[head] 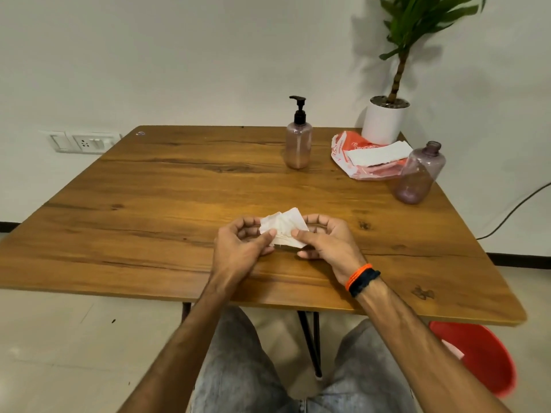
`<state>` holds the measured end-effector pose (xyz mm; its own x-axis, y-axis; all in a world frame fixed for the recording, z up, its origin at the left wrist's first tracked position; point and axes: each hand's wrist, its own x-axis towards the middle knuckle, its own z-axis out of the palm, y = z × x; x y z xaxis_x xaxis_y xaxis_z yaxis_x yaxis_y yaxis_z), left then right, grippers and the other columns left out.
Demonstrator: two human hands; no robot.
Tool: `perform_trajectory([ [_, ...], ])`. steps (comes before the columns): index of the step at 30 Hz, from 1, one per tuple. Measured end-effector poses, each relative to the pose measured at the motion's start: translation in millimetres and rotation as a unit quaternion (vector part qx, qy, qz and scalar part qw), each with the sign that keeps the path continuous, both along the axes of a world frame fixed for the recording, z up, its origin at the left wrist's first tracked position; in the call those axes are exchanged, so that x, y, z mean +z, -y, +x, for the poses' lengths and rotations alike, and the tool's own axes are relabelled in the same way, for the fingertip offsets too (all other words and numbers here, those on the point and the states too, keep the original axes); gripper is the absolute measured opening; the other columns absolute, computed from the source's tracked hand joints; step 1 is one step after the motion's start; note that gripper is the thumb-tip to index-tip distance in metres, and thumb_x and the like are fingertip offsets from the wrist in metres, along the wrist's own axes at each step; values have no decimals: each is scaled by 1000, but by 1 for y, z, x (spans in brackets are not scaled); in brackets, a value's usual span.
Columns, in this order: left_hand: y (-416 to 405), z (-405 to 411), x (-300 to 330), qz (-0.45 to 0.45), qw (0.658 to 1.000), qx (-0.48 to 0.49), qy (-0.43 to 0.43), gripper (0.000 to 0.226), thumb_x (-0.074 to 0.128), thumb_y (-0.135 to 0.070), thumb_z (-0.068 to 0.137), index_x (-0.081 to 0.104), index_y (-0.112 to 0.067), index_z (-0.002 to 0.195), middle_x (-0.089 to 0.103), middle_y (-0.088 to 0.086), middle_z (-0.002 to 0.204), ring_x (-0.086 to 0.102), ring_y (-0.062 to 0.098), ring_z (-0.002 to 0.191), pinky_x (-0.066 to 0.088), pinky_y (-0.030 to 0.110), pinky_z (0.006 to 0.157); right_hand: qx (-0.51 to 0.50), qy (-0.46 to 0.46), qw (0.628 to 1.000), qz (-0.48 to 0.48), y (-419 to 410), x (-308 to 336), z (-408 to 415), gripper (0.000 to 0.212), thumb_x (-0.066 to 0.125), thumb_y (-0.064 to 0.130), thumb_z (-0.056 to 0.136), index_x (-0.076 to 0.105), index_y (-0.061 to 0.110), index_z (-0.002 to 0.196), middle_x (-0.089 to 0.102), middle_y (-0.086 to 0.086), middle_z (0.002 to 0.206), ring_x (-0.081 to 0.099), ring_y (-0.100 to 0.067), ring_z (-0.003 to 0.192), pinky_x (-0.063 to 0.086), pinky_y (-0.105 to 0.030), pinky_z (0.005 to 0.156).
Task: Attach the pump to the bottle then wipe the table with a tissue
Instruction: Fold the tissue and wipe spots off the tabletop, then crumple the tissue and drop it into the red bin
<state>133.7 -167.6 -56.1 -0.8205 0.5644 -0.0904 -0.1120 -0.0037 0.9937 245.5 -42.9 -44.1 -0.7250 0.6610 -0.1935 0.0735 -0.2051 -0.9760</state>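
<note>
A crumpled white tissue [283,226] is held between both hands just above the wooden table [167,186], near its front middle. My left hand [241,248] pinches its left side and my right hand [325,242] pinches its right side. At the back of the table stands a pinkish translucent bottle [298,147] with a black pump [299,110] fitted on its neck. A second, purple-tinted bottle [419,174] stands at the right with its neck open and no pump on it.
An orange and white tissue packet [357,153] with a white sheet on top lies at the back right, in front of a white plant pot [384,119]. A red bucket [480,356] sits on the floor under the table's right front corner.
</note>
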Motion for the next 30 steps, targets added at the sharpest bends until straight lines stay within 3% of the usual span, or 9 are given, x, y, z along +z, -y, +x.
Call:
perform_trajectory([
  [4,-15,2,-1,8,1000,-1,-18,23,78,1,74,67,-12,89,70,8,87,72,12,70,58,20,56,-24,-11,999,27,-15,0,9,20,74,5,81,68,13,99,75,-7,83,69,-10,66,56,-20,49],
  [9,-44,-1,-5,-3,997,-27,-67,12,81,-5,74,75,-12,81,76,6,81,73,17,72,60,24,65,-51,-38,997,40,-37,1,13,14,72,-3,79,73,4,92,72,-8,85,70,-11,73,59,-21,59],
  [17,-103,4,5,-56,990,-119,-51,16,78,-13,78,79,-28,84,78,-4,84,74,11,84,57,27,78,-51,-49,995,-65,-83,13,34,29,50,-15,88,71,0,101,73,-12,105,71,-21,97,59,-26,79],
  [22,-144,26,36,-68,976,-198,-55,23,78,-9,77,78,-30,85,77,-8,92,73,8,90,56,21,81,-130,-20,990,-59,-105,27,56,20,65,-11,81,73,4,91,74,-13,94,74,-16,83,59,-20,69],
  [26,-188,58,59,-99,962,-249,-45,21,79,-10,76,77,-30,83,77,-10,86,71,3,76,55,18,68,-213,26,976,-45,-130,38,88,17,73,-6,77,75,5,90,77,-12,87,74,-19,80,57,-20,62],
  [30,-234,92,60,-128,946,-290,-63,22,80,-10,75,77,-31,83,76,-18,82,71,-2,80,53,10,70,-274,91,957,19,-156,44,126,19,79,3,75,78,20,84,77,1,78,72,-12,68,55,-19,57],
])
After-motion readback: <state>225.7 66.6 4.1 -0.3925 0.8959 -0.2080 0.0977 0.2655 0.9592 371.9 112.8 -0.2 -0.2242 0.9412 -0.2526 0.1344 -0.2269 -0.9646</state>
